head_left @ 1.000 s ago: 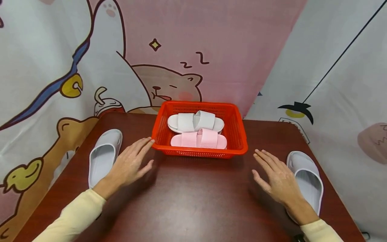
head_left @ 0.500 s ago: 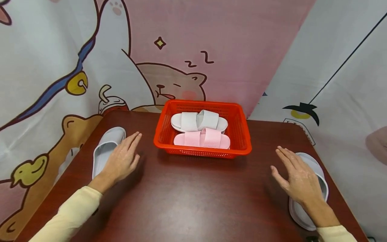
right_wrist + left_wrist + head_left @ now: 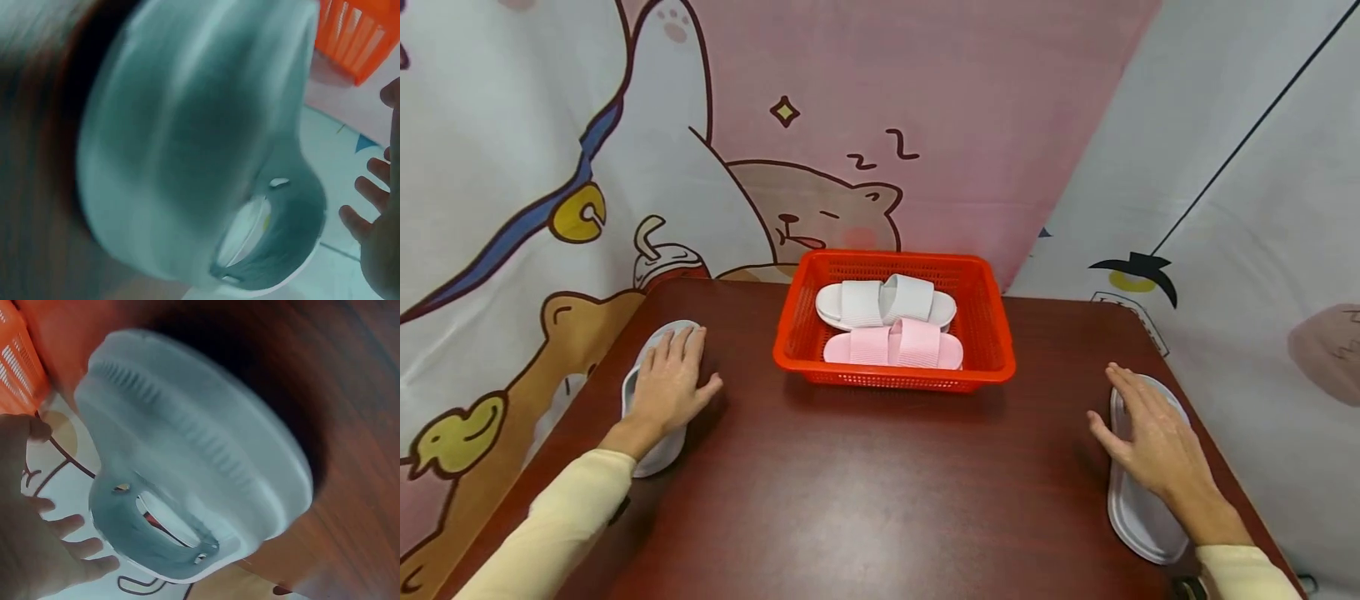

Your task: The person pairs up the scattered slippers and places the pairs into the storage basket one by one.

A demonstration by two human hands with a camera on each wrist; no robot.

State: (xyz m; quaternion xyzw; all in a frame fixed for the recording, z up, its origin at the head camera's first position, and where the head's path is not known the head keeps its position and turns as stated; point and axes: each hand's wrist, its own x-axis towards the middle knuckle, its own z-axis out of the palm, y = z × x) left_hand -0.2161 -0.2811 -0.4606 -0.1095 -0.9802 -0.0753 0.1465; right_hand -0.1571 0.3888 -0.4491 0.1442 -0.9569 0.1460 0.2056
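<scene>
At the table's left side lies a light grey slip-on shoe (image 3: 662,457), partly hidden under my left hand (image 3: 664,387). That hand is palm down over the shoe's closed toe and opening, fingers straight and slightly spread. A matching grey slip-on (image 3: 1138,517) lies at the right edge beneath my right hand (image 3: 1161,446), whose fingers extend forward with the thumb apart. In the left wrist view the shoe (image 3: 187,431) fills the middle and the fingers stand clear of it. The right wrist view likewise has a gap between the other shoe (image 3: 187,137) and the fingers.
A red plastic basket (image 3: 887,379) stands at the back middle of the dark wooden table (image 3: 880,483). Inside are a pair of white slides (image 3: 913,298) and a pair of pink slides (image 3: 917,343). A printed cartoon curtain (image 3: 985,125) hangs behind and beside the table.
My left hand has moved left, from beside the basket's corner to over the left shoe. My right hand has shifted right, over the right shoe. Basket and slides stay put.
</scene>
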